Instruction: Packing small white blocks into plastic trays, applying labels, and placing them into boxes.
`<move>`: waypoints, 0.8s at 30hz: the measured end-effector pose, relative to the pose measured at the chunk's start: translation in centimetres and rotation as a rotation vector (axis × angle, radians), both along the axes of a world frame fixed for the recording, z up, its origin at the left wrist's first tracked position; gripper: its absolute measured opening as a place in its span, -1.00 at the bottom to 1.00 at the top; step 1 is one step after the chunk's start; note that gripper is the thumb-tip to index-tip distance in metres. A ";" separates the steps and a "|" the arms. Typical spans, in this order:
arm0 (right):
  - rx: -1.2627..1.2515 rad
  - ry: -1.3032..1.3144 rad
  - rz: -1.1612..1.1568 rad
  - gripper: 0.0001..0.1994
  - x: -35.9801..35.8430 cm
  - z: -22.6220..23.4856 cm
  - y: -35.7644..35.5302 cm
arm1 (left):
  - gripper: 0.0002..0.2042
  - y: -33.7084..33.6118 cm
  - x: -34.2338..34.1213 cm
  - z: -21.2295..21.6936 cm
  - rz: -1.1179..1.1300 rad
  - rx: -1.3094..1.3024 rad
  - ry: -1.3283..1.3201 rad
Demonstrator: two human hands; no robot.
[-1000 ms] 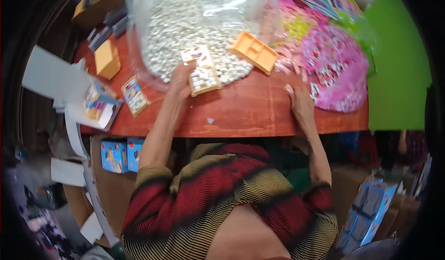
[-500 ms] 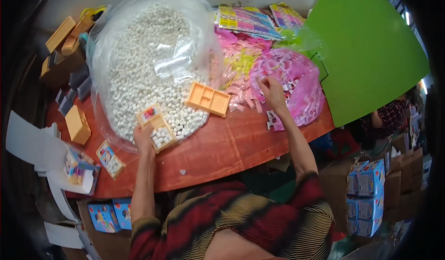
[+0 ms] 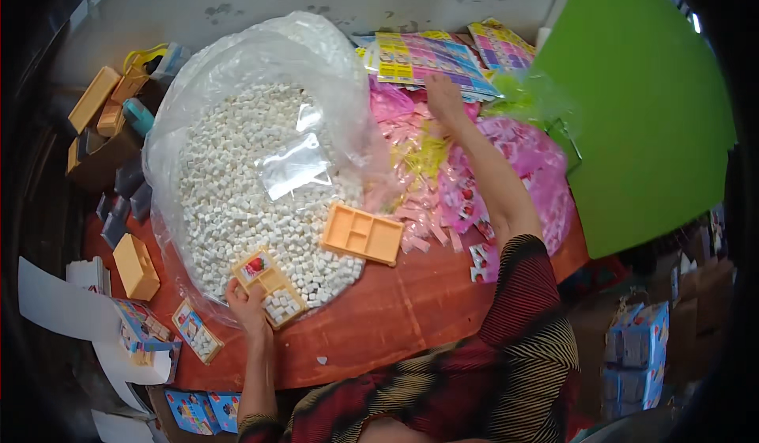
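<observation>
The red-brown bench [image 3: 371, 316] carries a large clear plastic bag [image 3: 229, 60] of white cubes [image 3: 229, 182]. To its right lie colourful printed sheets [image 3: 431, 60]; the right hand [image 3: 444, 99] is at their near edge, and I cannot tell if it grips one. At the bag's near edge, the left hand [image 3: 248, 307] grips a pale-orange compartment tray [image 3: 274, 280], which contains white cubes and a strawberry picture [image 3: 254, 267].

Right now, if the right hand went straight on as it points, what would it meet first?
Probably the colourful printed sheets; the right hand overlaps their near edge here, though contact is unclear.
</observation>
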State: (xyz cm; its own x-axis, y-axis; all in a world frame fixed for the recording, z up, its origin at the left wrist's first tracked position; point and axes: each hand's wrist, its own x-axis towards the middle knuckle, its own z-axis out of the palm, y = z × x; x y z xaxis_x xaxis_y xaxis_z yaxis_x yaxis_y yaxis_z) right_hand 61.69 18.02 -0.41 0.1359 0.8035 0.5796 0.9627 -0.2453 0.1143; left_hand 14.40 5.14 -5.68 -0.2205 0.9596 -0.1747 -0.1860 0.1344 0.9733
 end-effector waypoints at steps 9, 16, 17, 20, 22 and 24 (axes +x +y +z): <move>-0.108 0.046 0.242 -0.81 15.6 -7.2 8.9 | -0.44 0.4 2.1 0.1 0.031 0.049 0.197; -0.012 -0.247 0.528 -0.79 12.8 -6.4 11.7 | -0.44 -1.3 2.1 0.6 0.126 0.026 0.470; -0.052 -0.266 0.494 -0.78 14.3 -7.2 12.6 | -0.44 -1.3 2.1 0.1 0.131 0.027 0.474; -0.146 -0.441 0.410 -0.72 17.1 -8.1 13.5 | -0.44 -1.5 1.9 -0.6 0.090 0.056 0.549; -0.295 -0.533 0.270 -0.61 17.4 -7.4 13.3 | -0.46 -1.6 1.9 -0.3 0.061 0.042 0.596; -0.207 -0.203 0.198 -0.72 12.5 -5.0 12.3 | -0.48 -1.9 1.8 0.3 0.075 0.048 0.621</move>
State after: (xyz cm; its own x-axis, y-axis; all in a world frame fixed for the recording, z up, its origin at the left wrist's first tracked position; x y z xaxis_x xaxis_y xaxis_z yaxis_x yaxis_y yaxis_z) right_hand 74.17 30.33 -5.37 -0.1361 0.9060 0.4007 0.9418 -0.0073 0.3362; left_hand 16.22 3.27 -5.35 -0.3335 0.9414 0.0509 0.4094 0.0960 0.9073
